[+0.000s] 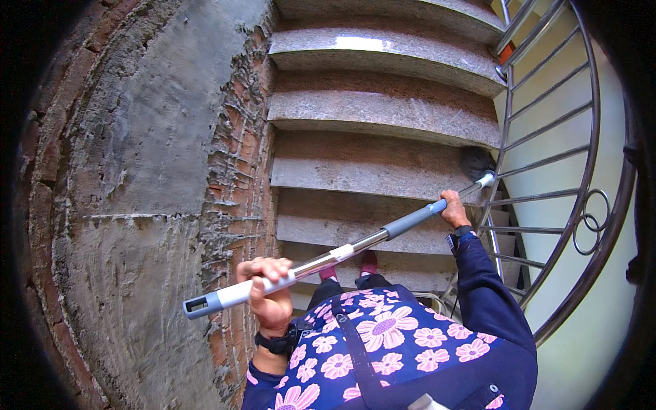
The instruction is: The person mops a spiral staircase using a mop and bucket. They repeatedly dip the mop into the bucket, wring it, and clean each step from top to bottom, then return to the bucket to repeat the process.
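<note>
A mop [369, 240] with a grey, white and silver pole slants across my body from lower left to upper right. My left hand [270, 290] grips the white part near the pole's top end, thumb below and fingers over it. Farther along, my right hand [454, 209] is closed round the pole just past its blue-grey sleeve. The dark, shaggy mop head [477, 162] rests on a stair tread at its right end, close against the railing. My fingers hide small parts of the pole.
Stone stairs [383, 102] rise ahead, curving at their edges. On the right runs a metal railing [593, 102] with bars and ring ornaments. A rough, partly plastered brick wall [150, 137] stands on the left. My shoes [369, 261] are on a lower step.
</note>
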A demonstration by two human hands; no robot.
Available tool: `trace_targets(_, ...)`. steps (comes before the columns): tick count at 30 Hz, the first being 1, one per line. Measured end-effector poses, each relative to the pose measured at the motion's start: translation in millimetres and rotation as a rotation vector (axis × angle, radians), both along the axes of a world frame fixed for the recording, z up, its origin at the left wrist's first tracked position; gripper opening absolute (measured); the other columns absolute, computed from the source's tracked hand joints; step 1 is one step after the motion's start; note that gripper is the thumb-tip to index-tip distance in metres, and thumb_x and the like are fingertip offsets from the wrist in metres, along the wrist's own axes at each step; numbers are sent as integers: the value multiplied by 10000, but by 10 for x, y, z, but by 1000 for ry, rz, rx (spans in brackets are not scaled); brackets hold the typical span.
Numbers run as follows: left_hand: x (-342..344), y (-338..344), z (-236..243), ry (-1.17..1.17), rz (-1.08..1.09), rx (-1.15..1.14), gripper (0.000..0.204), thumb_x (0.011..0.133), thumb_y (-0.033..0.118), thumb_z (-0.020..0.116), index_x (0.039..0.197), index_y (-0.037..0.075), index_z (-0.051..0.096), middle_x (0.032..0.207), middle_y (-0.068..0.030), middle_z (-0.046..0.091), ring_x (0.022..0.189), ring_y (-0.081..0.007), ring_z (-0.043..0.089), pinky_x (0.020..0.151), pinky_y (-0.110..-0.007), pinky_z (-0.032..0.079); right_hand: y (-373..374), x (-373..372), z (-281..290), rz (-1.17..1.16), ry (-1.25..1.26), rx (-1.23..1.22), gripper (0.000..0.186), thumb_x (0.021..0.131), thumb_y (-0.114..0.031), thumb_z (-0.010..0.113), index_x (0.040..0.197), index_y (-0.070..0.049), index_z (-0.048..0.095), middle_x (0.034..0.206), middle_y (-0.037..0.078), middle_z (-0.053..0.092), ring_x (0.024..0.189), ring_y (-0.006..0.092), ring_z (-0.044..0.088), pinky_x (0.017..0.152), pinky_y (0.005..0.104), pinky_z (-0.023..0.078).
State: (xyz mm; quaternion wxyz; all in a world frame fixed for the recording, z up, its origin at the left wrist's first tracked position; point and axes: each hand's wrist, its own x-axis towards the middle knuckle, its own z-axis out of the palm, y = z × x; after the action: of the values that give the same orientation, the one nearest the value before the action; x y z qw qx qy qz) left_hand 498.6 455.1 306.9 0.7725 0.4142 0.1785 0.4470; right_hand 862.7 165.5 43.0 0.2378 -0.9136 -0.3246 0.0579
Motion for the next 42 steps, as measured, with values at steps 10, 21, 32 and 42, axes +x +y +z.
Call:
trace_targets(10,-346,173,22,119,-257,65,197,855,186,629,953,51,524,808,-123,641,918,-313,629,968,-539,401,244,-427,-62,7,-62,13,210,615,-118,720,711,-95,535,737,113,539,785,343,535,713,407,428)
trace_targets(21,-2283,602,1381,158,325,294,226,898,254,589,858,109,421,595,-5,472,579,-113,480,642,-294,411,2114,-2429,875,319,142,257,285,613,-162,766,746,-87,525,816,109,535,868,343,505,729,440,458)
trace_targets(32,-2933,-157,2256,114,798,577,204,932,263,483,839,95,414,605,39,279,559,-97,311,536,-281,283,3753,-3846,1238,849,395,257,227,646,-104,697,841,-101,582,883,76,547,937,318,517,689,445,517)
trace_targets(42,-2486,-265,2329,149,934,922,295,950,339,435,785,116,332,574,47,224,476,-74,243,445,-249,244,3693,-3535,1295,1041,447,365,241,725,-188,692,872,-100,522,878,82,546,941,326,511,697,469,509)
